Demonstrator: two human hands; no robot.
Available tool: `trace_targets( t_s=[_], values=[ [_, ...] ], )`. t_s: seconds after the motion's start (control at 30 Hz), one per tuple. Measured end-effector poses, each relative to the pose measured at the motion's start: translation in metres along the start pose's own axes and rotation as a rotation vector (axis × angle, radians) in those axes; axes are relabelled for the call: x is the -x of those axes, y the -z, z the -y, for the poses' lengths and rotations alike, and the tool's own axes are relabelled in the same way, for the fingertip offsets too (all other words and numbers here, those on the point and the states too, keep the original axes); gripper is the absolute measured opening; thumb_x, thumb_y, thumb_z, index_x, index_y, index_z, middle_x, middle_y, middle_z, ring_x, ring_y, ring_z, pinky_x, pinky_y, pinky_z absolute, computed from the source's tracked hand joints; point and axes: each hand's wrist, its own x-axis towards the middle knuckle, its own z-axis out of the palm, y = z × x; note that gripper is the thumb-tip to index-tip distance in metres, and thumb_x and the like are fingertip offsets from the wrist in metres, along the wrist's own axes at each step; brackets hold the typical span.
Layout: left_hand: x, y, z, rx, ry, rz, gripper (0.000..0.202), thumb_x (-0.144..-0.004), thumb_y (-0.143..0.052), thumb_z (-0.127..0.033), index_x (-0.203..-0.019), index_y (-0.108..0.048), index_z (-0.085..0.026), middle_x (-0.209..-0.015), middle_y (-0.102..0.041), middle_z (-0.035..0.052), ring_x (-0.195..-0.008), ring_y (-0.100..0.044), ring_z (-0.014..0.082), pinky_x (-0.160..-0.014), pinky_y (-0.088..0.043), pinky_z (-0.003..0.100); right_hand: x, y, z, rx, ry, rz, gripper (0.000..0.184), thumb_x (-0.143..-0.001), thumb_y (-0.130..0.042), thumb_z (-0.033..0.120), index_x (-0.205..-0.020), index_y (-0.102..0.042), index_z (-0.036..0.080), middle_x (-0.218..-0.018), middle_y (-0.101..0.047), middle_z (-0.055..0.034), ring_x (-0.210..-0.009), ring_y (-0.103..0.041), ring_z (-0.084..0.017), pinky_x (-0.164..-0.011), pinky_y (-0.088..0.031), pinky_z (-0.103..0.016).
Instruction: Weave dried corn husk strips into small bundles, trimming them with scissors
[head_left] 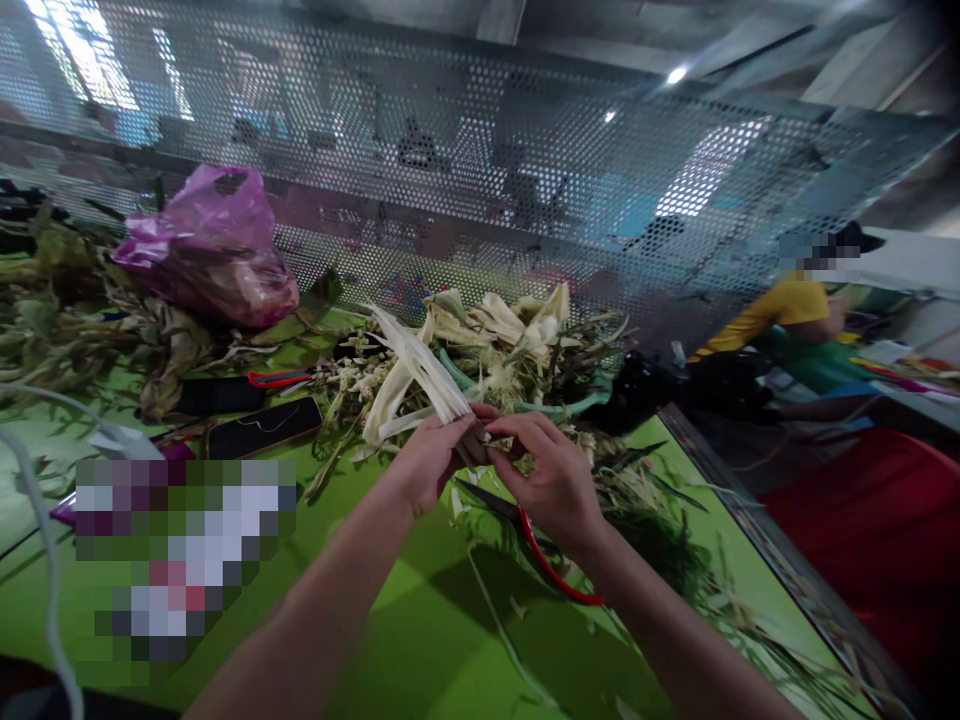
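Note:
A bundle of pale dried corn husks (431, 375) is gripped near its lower end by my left hand (433, 462), its loose strips fanning up and to the left. My right hand (551, 475) pinches at that same end, fingertips meeting the left hand's; the exact bit between them is too small to make out. Under the right hand lies a pair of scissors (551, 570) with red handles, its dark blades pointing left. Behind the hands spreads a heap of more husks and dry stalks (517, 335).
A pink plastic bag (214, 250) stands at the back left among dried leaves (64, 275). Red-handled snips (279, 378) and a dark phone (264, 428) lie on the green table (405, 610). A perforated metal screen (450, 150) rises behind. A person in yellow (787, 310) sits far right.

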Motion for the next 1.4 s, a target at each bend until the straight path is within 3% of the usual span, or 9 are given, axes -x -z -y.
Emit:
trace_targets(
  t_s=[0.37, 0.7, 0.83, 0.97, 1.17, 1.4],
  values=[
    [-0.0002, -0.0009, -0.0003, 0.044, -0.002, 0.017, 0.019, -0.079, -0.063, -0.031, -0.089, -0.068, -0.016, -0.094, -0.071, 0.0108, -0.079, -0.066, 0.0186, -0.072, -0.054, 0.031, 0.0007, 0.0004, 0.0005, -0.049, -0.011, -0.096, 0.008, -0.086, -0.055, 0.02, -0.087, -0.062, 0.023, -0.089, -0.067, -0.0045, -0.085, -0.063, -0.019, -0.076, -0.048, -0.03],
    [0.0019, -0.0032, -0.0034, 0.184, -0.021, 0.094, 0.02, -0.085, -0.056, -0.031, -0.088, -0.063, -0.013, -0.099, -0.07, 0.0142, -0.095, -0.065, 0.021, -0.088, -0.049, 0.034, 0.0035, -0.0032, 0.0047, 0.052, 0.151, 0.029, 0.013, -0.087, -0.053, 0.019, -0.09, -0.064, 0.022, -0.089, -0.069, -0.0048, -0.081, -0.062, -0.018, -0.075, -0.045, -0.03],
    [0.0002, -0.0026, -0.0038, 0.223, -0.025, 0.072, 0.016, -0.084, -0.058, -0.03, -0.085, -0.06, -0.014, -0.084, -0.069, 0.0085, -0.081, -0.066, 0.0179, -0.078, -0.051, 0.031, 0.0046, -0.0054, 0.0023, 0.089, 0.174, 0.04, 0.01, -0.086, -0.055, 0.018, -0.089, -0.064, 0.021, -0.089, -0.069, -0.0042, -0.081, -0.062, -0.017, -0.075, -0.044, -0.03],
    [-0.0013, -0.0018, -0.0024, 0.279, -0.111, 0.075, 0.016, -0.083, -0.059, -0.031, -0.078, -0.055, -0.016, -0.063, -0.056, -0.0016, -0.066, -0.061, 0.0122, -0.072, -0.049, 0.025, 0.0048, -0.0062, 0.003, 0.092, 0.134, -0.014, 0.009, -0.085, -0.056, 0.018, -0.087, -0.063, 0.02, -0.087, -0.07, -0.004, -0.078, -0.062, -0.017, -0.071, -0.042, -0.028],
    [-0.001, -0.0048, 0.0028, 0.282, -0.177, 0.066, 0.021, -0.083, -0.058, -0.035, -0.075, -0.051, -0.018, -0.056, -0.044, -0.005, -0.056, -0.049, 0.0078, -0.064, -0.045, 0.019, 0.0041, -0.0067, 0.0044, 0.153, 0.058, -0.061, 0.008, -0.082, -0.055, 0.018, -0.08, -0.063, 0.019, -0.08, -0.067, -0.0023, -0.071, -0.059, -0.015, -0.067, -0.038, -0.027],
    [-0.0043, 0.0011, -0.005, 0.227, -0.27, -0.036, 0.023, -0.081, -0.06, -0.037, -0.072, -0.05, -0.018, -0.051, -0.034, -0.0073, -0.05, -0.04, 0.0067, -0.061, -0.045, 0.021, 0.0009, -0.0026, -0.0023, 0.147, -0.116, 0.072, 0.01, -0.075, -0.054, 0.015, -0.067, -0.057, 0.019, -0.068, -0.059, -0.0004, -0.062, -0.052, -0.014, -0.058, -0.033, -0.025]
  ],
)
